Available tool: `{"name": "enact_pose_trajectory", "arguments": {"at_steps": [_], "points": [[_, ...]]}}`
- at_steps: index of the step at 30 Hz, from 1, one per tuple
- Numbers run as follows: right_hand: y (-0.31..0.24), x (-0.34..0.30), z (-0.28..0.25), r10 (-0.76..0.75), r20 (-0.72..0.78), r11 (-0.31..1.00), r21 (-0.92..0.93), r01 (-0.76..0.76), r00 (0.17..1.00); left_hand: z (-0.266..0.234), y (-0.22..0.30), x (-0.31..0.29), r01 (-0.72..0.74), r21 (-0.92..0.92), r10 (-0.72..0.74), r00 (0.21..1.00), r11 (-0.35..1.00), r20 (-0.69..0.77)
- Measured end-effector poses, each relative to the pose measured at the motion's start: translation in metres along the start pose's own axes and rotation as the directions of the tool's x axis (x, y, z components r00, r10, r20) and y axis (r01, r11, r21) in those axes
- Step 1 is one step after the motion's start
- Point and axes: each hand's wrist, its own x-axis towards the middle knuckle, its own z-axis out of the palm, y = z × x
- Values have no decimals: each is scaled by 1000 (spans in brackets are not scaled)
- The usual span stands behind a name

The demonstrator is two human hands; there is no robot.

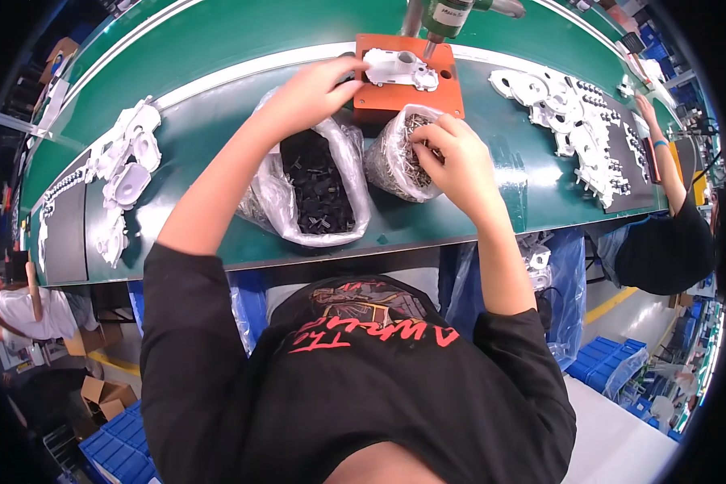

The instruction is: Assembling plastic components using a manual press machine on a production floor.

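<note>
A white molded housing (395, 68) lies on an orange fixture block (371, 103) at the far side of the bench. My left hand (319, 90) reaches to the block's left side, index finger and thumb apart near the housing's left end; whether they touch it is hard to tell. In front of the block stands a clear plastic bag of small metal screws or pins (402, 165). Inside its mouth, my right hand (458, 157) has thumb and fingers drawn together, hiding whatever is between them. Left of it sits an open plastic bag (355, 211) of small black plastic parts (319, 181).
A green powered tool head (449, 18) hangs over the block. More white housings stand in rows at left (129, 173) and right (563, 117), beside small black parts. A co-worker's arm (663, 153) reaches onto the bench at far right; another person (36, 306) is at far left.
</note>
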Motion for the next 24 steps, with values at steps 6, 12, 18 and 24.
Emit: {"name": "enact_pose_trajectory", "arguments": {"at_steps": [6,12,18,24], "points": [[5,-1,8,139,-60,978,168,-127,989,-37,19,-85,140,328,-177,980,934,87],[-3,0,-1,337,-54,886,357,-297,940,-16,24,-108,106,571,-179,981,814,73],[-2,-3,-7,394,-17,788,521,-328,919,-21,31,-87,212,131,-205,976,968,-68],[7,-7,-11,415,38,658,677,-329,909,-32,19,-40,366,-170,-351,929,915,112]]}}
